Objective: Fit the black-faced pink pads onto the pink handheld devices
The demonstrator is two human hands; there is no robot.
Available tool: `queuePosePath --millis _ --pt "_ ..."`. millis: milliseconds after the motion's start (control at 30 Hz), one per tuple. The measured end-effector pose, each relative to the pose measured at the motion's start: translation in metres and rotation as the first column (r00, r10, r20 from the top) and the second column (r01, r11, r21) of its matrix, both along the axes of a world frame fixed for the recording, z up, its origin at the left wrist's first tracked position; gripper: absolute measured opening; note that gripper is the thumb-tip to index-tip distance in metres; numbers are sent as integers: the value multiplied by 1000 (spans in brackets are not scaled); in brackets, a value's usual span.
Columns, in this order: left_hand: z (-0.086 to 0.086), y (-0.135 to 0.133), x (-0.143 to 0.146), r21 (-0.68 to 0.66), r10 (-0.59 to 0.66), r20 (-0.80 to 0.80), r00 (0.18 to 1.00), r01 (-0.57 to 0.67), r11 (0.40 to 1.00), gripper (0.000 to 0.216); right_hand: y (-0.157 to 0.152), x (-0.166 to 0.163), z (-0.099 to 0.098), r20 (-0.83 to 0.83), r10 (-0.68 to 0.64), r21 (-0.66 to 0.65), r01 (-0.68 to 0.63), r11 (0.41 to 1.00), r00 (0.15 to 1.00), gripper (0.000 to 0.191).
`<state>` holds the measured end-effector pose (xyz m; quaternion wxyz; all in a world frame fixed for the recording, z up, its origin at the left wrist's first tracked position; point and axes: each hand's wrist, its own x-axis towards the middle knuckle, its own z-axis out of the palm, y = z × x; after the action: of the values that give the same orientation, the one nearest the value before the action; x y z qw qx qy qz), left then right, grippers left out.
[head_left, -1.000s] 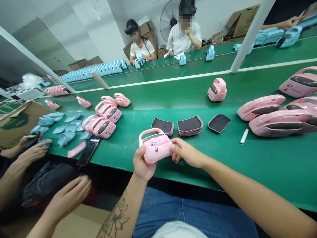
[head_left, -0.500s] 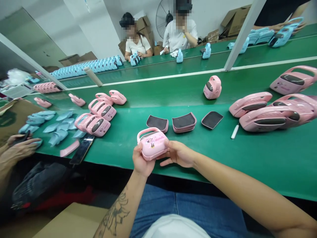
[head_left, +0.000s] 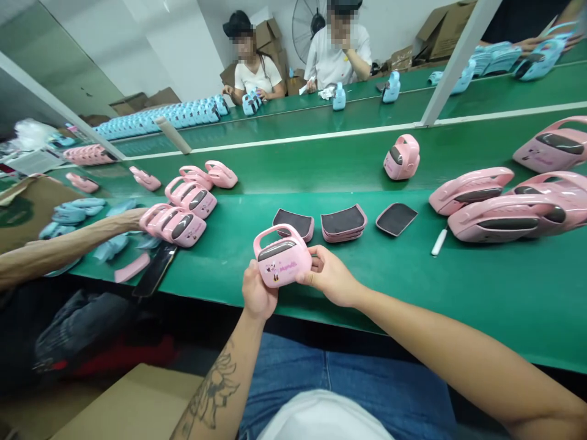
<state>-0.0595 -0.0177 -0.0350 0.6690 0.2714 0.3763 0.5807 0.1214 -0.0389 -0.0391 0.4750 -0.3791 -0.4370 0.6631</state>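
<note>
Both my hands hold a pink plastic case with a carry handle (head_left: 285, 264) above the table's near edge. Its printed face, with a cartoon figure and a dark window, is turned towards me. My left hand (head_left: 259, 292) is closed round its left lower side. My right hand (head_left: 334, 276) grips the right end, thumb in front, the other fingers partly hidden behind. Just beyond the case lie dark-topped pink curved panels: one (head_left: 293, 223) partly covered by the handle, a small stack (head_left: 343, 223) in the middle, and a single panel (head_left: 397, 219) to the right.
More pink cases (head_left: 495, 211) lie at the right beside a white stick-like tool (head_left: 439, 242). Several others (head_left: 183, 223) stand at the left, where a co-worker's arm (head_left: 77, 244) reaches across. A phone (head_left: 155, 269) lies near the edge. Blue cases (head_left: 169, 115) line the far side.
The case in my hands has tipped back upright, so its handle and window show more. The co-worker's arm at the left has stretched out to the pink cases.
</note>
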Motion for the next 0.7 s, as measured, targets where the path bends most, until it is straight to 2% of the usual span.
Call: queuePosePath --millis 133,200,267,367,500,700 --pt "9 6 9 -80 226 -55 972 -230 970 63 -13 -4 -2 352 -108 281 5 960 930 83" --pt "11 10 14 -90 339 -70 938 -344 935 61 -16 -3 -2 437 -117 347 -47 937 892 87" --pt "11 12 18 -102 383 -90 919 -391 915 64 -15 -2 -2 469 -90 378 -108 920 879 90" --pt "7 12 19 -107 387 -115 915 -399 911 71 -13 1 -2 484 -90 421 -141 896 870 88" --pt "-1 10 16 -31 381 -189 905 -394 919 81 -12 1 -2 475 -137 441 -100 892 869 82" --pt "-7 5 11 99 310 -244 919 -294 951 86 -11 1 7 418 -61 293 -71 953 907 79"
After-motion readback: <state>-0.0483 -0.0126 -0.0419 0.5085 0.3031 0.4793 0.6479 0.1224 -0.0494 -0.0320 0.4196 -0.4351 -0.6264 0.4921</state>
